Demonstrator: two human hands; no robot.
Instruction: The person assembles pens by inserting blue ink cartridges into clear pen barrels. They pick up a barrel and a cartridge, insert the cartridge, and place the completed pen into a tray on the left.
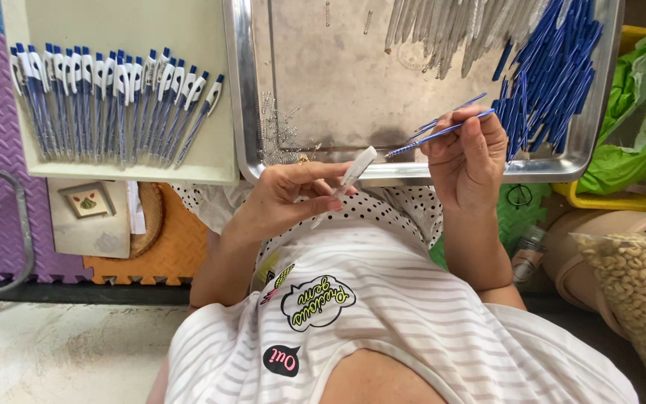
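Left hand (293, 198) gripping a clear pen barrel (353, 174) over the lap; right hand (466, 153) pinching blue refills (443, 129), tip near the barrel. Finished pens (110, 101) rowed on the cream board (211, 161); many barrels (450, 26) and refills (555, 71) left in the metal tray (242, 112).

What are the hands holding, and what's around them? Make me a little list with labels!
left hand: holds a clear pen barrel
right hand: holds thin blue refills
metal tray: blue refills heap, clear barrels, tiny springs
pale board: row of finished blue-and-white pens
right side: green bag, sack of nuts
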